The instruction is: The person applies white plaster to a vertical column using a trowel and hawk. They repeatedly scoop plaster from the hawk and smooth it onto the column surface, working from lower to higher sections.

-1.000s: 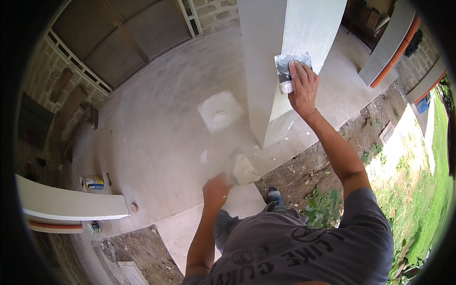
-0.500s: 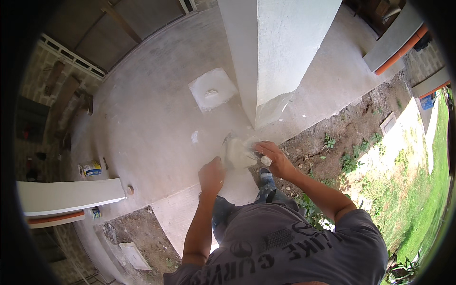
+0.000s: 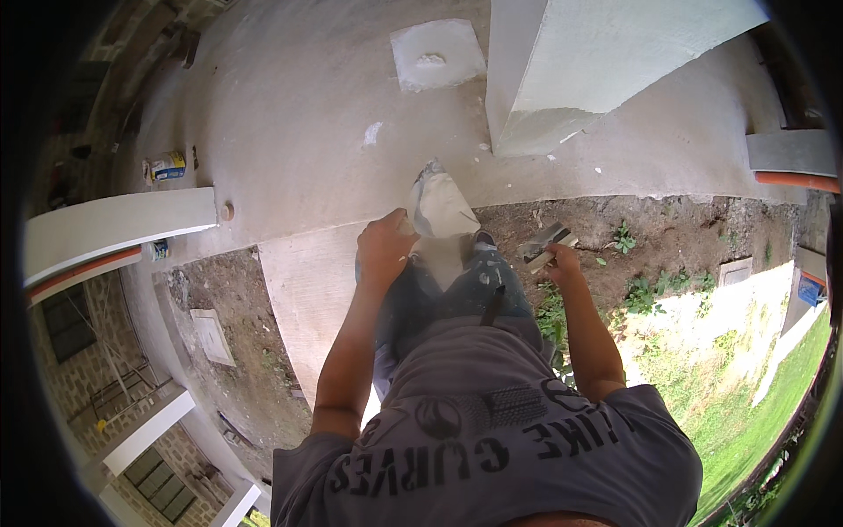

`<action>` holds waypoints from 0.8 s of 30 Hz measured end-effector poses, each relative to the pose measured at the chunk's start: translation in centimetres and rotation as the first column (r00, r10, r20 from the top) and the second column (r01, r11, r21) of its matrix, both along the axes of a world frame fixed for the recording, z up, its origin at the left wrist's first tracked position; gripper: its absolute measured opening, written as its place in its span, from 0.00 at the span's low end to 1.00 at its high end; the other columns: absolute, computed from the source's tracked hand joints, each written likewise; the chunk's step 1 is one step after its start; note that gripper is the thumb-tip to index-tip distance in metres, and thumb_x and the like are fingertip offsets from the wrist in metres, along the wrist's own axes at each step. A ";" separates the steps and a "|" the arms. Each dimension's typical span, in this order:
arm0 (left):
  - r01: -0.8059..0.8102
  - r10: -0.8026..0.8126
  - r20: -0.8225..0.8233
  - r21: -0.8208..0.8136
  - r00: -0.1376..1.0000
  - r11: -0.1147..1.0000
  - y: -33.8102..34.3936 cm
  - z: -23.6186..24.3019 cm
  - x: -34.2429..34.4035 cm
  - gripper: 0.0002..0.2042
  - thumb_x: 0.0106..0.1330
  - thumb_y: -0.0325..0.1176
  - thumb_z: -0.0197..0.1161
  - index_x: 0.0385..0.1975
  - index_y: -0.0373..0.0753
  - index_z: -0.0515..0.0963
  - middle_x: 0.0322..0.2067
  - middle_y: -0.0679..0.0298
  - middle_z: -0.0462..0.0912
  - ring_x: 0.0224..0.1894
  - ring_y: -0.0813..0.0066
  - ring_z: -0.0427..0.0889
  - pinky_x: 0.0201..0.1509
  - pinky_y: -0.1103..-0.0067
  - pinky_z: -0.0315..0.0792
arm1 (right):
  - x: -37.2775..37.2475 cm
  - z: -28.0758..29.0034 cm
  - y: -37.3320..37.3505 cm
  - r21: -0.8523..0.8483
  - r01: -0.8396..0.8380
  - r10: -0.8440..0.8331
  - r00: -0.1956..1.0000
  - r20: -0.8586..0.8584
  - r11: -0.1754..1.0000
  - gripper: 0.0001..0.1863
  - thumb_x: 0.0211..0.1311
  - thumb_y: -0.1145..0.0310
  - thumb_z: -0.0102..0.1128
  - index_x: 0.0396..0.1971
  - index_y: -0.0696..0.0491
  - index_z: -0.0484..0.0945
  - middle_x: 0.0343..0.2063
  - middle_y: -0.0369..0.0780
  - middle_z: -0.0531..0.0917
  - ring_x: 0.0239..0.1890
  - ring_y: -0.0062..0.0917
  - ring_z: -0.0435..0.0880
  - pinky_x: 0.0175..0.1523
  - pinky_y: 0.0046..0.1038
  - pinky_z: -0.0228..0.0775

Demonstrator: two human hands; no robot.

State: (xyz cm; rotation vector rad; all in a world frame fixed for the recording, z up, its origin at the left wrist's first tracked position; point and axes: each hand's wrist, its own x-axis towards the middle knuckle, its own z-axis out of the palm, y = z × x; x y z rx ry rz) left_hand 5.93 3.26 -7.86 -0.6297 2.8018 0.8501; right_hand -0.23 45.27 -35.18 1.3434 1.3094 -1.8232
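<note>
My left hand (image 3: 384,249) is closed at the side of a pale, roughly triangular board (image 3: 446,207), whose surface looks smeared with whitish paste and whose left edge is dark. The fingers' exact hold on it is partly hidden. Out to the right, my right hand (image 3: 563,262) is wrapped round a putty knife (image 3: 546,244) with a flat grey blade, held apart from the board over the soil strip. Beyond the board, a white square sheet (image 3: 437,54) lies on the concrete with a small lump of pale material on it.
A pale square pillar (image 3: 562,79) rises ahead on the right. Low white walls (image 3: 123,230) stand at the left. The concrete floor (image 3: 290,132) borders a soil strip (image 3: 685,228) with small plants, and grass lies at the right. A yellow-and-blue bag (image 3: 164,166) sits far left.
My right hand has moved away from the board to the right, taking the putty knife with it. The board shows more plainly now, and the whole view has tilted down.
</note>
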 end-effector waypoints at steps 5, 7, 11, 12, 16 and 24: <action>-0.074 0.077 0.066 -0.051 0.995 0.996 -2.0 -4.2 1.3 0.12 0.62 0.37 0.77 0.40 0.40 0.84 0.35 0.51 0.90 0.42 0.42 0.89 0.45 0.56 0.81 | -1.7 -3.1 0.9 -0.049 -0.071 0.065 0.990 -0.128 0.996 0.15 0.64 0.77 0.72 0.50 0.59 0.82 0.43 0.43 0.82 0.46 0.37 0.83 0.55 0.43 0.76; -0.114 0.114 0.093 -0.011 0.989 0.993 -3.3 -6.1 1.8 0.12 0.62 0.37 0.77 0.39 0.40 0.84 0.34 0.52 0.91 0.41 0.43 0.90 0.45 0.57 0.81 | -2.2 -4.3 0.4 -0.066 -0.071 0.064 0.992 -0.105 0.995 0.13 0.66 0.77 0.71 0.48 0.58 0.83 0.41 0.41 0.82 0.44 0.35 0.83 0.55 0.42 0.76; -0.190 0.194 0.095 -0.045 0.976 0.981 -4.9 -10.6 1.6 0.11 0.63 0.38 0.76 0.37 0.41 0.83 0.31 0.53 0.90 0.38 0.44 0.89 0.44 0.57 0.81 | -3.1 -6.2 -2.0 -0.138 -0.275 0.239 0.944 -0.229 0.952 0.10 0.66 0.77 0.70 0.46 0.58 0.83 0.40 0.40 0.82 0.43 0.33 0.82 0.52 0.41 0.76; -0.183 0.187 0.100 -0.050 0.977 0.982 -5.5 -11.8 1.4 0.11 0.63 0.38 0.76 0.36 0.41 0.82 0.31 0.53 0.89 0.37 0.44 0.89 0.43 0.57 0.81 | -3.2 -6.6 -3.0 -0.152 -0.283 0.239 0.937 -0.255 0.947 0.10 0.66 0.78 0.70 0.46 0.58 0.83 0.40 0.39 0.83 0.43 0.33 0.83 0.52 0.41 0.76; -0.180 0.181 0.066 -0.016 0.981 0.984 -7.6 -18.1 -0.3 0.12 0.64 0.40 0.74 0.34 0.39 0.80 0.29 0.51 0.87 0.36 0.42 0.87 0.42 0.57 0.80 | -3.3 -8.4 -7.5 -0.260 -0.271 0.211 0.948 -0.237 0.927 0.10 0.67 0.80 0.68 0.46 0.58 0.82 0.41 0.40 0.84 0.46 0.34 0.86 0.52 0.43 0.80; -0.055 0.057 0.065 -0.038 0.996 0.998 -10.1 -27.3 -4.4 0.14 0.65 0.42 0.75 0.41 0.40 0.85 0.34 0.49 0.90 0.40 0.39 0.89 0.45 0.57 0.81 | -2.8 -14.9 -17.0 -0.410 -0.339 0.274 0.939 -0.209 0.847 0.16 0.67 0.82 0.67 0.55 0.62 0.80 0.47 0.45 0.86 0.51 0.40 0.89 0.56 0.48 0.85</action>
